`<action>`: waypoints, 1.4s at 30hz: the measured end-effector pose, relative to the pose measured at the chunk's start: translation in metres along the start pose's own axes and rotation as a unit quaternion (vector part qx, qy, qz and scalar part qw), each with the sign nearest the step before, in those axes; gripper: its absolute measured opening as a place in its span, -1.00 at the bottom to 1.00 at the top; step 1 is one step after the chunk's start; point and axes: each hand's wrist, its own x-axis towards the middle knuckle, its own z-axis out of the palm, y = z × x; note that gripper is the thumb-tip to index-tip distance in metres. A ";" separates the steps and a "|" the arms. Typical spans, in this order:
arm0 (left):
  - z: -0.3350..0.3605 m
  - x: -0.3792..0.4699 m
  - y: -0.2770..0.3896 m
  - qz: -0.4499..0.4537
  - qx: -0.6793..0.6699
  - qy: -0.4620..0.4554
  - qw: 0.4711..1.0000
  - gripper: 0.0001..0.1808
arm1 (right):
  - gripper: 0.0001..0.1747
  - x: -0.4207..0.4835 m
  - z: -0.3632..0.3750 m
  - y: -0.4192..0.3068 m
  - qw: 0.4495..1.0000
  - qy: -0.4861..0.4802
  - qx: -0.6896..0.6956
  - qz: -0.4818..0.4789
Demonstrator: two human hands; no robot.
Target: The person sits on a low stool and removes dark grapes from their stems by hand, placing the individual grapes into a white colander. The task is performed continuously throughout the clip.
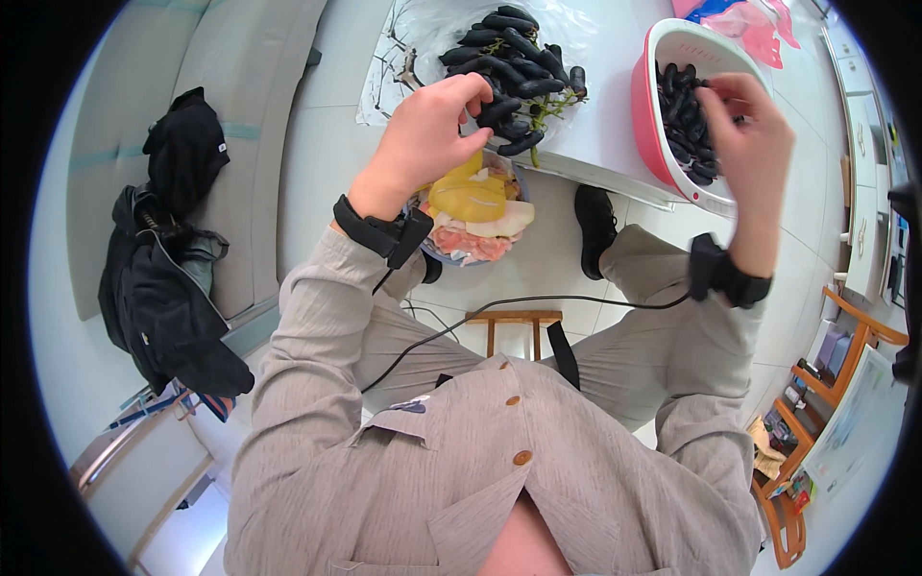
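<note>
Long dark grapes on green stems point(529, 68) lie heaped on a clear plastic bag point(432, 29) on a white table. My left hand point(432, 133) is at the near left side of the bunch, fingers curled at the grapes; whether it grips one is hidden. To the right stands a pink and white plastic basin point(652, 115), with many loose dark grapes point(684, 119) inside. My right hand point(749, 122) is over the basin's right side, its thumb and fingertips close together near the grapes. A small dark piece shows by the fingertips, too unclear to tell if held.
Below the table edge, a bin point(526, 183) holds yellow and pink peels. Bare grape stems point(407, 68) lie left of the bag. A black cable point(504, 305) runs across my lap between the wrist straps. Dark clothes point(173, 288) lie on the grey sofa point(245, 144).
</note>
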 end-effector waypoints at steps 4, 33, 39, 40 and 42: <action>-0.002 0.000 0.000 0.017 -0.005 0.031 0.999 -0.69 | -0.84 -0.037 0.080 -0.069 0.968 -0.117 0.204 -0.088; -0.008 0.005 -0.002 0.053 -0.042 0.045 0.997 -0.73 | -0.90 -0.032 0.145 -0.084 0.972 -0.135 0.187 -0.052; -0.006 0.008 -0.006 -0.033 -0.078 0.020 0.996 -0.66 | -0.92 -0.033 0.144 -0.084 0.970 -0.140 0.192 -0.046; -0.007 0.008 -0.007 -0.065 -0.082 0.013 0.994 -0.62 | -0.93 -0.033 0.144 -0.085 0.970 -0.142 0.191 -0.041; -0.004 0.011 -0.010 -0.113 -0.100 0.001 0.989 -0.54 | -0.90 -0.033 0.145 -0.085 0.970 -0.125 0.197 -0.063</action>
